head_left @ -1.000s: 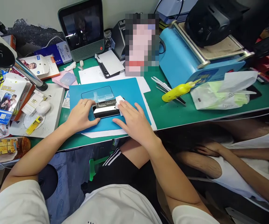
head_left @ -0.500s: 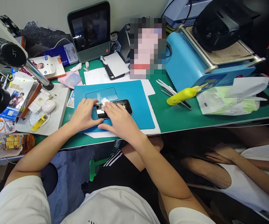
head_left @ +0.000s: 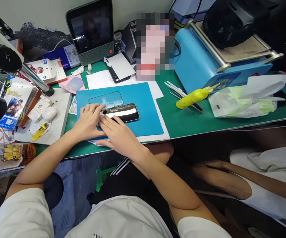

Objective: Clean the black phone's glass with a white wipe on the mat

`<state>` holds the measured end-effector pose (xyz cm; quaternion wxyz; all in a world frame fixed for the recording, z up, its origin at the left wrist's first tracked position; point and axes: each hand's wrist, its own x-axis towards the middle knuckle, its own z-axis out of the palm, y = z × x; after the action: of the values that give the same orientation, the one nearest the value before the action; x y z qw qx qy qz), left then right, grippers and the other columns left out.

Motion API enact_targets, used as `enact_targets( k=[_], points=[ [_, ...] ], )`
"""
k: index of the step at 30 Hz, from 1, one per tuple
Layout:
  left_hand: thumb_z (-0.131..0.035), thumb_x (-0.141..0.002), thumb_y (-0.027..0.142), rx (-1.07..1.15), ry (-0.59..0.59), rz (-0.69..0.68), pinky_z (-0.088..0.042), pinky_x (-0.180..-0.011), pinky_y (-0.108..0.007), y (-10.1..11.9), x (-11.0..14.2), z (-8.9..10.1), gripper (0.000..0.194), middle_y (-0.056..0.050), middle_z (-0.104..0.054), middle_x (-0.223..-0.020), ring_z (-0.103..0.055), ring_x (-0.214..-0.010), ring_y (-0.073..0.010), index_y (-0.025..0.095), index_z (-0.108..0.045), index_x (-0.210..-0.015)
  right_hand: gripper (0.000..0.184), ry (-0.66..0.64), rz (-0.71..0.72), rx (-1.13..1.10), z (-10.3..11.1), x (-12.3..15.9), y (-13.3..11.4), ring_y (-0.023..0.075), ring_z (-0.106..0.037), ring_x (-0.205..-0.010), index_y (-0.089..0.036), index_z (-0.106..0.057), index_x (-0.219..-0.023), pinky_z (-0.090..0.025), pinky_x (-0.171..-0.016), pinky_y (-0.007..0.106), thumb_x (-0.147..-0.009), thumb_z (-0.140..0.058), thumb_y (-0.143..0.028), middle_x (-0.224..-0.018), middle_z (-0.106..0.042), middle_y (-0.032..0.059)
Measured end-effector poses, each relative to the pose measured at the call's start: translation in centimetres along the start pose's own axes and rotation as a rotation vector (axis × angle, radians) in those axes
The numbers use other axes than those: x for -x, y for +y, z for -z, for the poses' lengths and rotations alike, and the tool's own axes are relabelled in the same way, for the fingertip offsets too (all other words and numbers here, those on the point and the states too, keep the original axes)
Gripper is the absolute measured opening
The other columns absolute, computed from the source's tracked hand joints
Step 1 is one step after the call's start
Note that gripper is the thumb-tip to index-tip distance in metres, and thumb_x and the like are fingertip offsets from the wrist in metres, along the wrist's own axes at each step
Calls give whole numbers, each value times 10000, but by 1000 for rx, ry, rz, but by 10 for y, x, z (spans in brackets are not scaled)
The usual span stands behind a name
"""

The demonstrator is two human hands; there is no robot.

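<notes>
One phone [head_left: 126, 113], one half-curled left grip [head_left: 89, 120], one flattish right grip [head_left: 118, 134] at its end, holds unclear

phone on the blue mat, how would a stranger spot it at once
On the green bench, find the blue mat. The phone lies there, its left end by the left hand. Its glossy dark face differs from the clear, black-outlined sheet behind it.

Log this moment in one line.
phone: flat on blue mat; left hand: at phone's left end; right hand: over same end; clear sheet: on mat beyond phone
</notes>
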<state>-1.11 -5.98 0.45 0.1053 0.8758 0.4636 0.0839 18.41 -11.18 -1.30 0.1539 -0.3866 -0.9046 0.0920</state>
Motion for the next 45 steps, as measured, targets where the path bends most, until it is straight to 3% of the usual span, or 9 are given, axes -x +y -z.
enact_targets(
  k=[6,12,18,23,29,38,42,45],
  points=[
    [-751,-871,679,47,3,-87,-390,-1135,-584,-5,-1,-4,930,-227,-514,-1549,-490,-1377,-421,194,-408,-1586,723,16,-56,19,-2,23,1,329,-451,-1591,-29,-496,-1607,-342,-1331,549,-1100,-490,-545,-1691,-469,205],
    [-826,-825,675,99,-31,-30,-430,-1142,-580,-7,-4,-1,1008,-187,-549,-1532,-508,-1372,-412,219,-389,-1610,671,20,-196,13,6,50,16,333,-410,-1615,-75,-465,-1637,-337,-1322,605,-1116,-471,-498,-1720,-416,183],
    [-750,-935,549,84,-18,-2,-459,-1134,-557,-5,-6,2,763,-166,-604,-1489,-546,-1333,-377,207,-463,-1554,653,86,-305,15,7,75,37,341,-427,-1605,-124,-413,-1676,-329,-1309,646,-1129,-441,-479,-1706,-449,177],
    [-740,-942,532,62,-1,13,-475,-1118,-556,-3,-6,4,690,-158,-642,-1449,-578,-1276,-365,201,-513,-1503,627,151,-363,30,7,82,39,339,-473,-1577,-111,-461,-1644,-339,-1301,652,-1131,-443,-471,-1684,-485,184],
    [-775,-925,508,79,7,39,-521,-1073,-503,-4,-5,5,646,-134,-684,-1402,-608,-1263,-346,201,-555,-1449,600,139,-392,33,10,77,40,350,-509,-1551,-69,-538,-1578,-384,-1286,623,-1129,-450,-456,-1647,-530,217],
    [-849,-878,512,105,33,67,-564,-976,-472,-10,-5,1,641,-115,-727,-1300,-646,-1190,-329,222,-588,-1386,624,32,-429,-81,17,28,72,355,-383,-1626,-35,-498,-1598,-355,-1314,596,-1135,-375,-435,-1717,-422,229],
    [-858,-870,513,104,43,61,-555,-972,-467,-9,-5,2,619,-100,-728,-1281,-640,-1169,-322,234,-593,-1355,640,47,-435,-97,15,27,73,355,-363,-1636,-66,-472,-1621,-356,-1312,607,-1136,-360,-467,-1732,-402,220],
    [-859,-869,507,107,34,68,-551,-968,-461,-8,-5,3,625,-102,-723,-1279,-635,-1171,-324,230,-588,-1359,655,39,-445,-81,14,28,70,369,-358,-1636,-12,-470,-1610,-358,-1312,608,-1130,-380,-447,-1727,-393,244]
  ],
)
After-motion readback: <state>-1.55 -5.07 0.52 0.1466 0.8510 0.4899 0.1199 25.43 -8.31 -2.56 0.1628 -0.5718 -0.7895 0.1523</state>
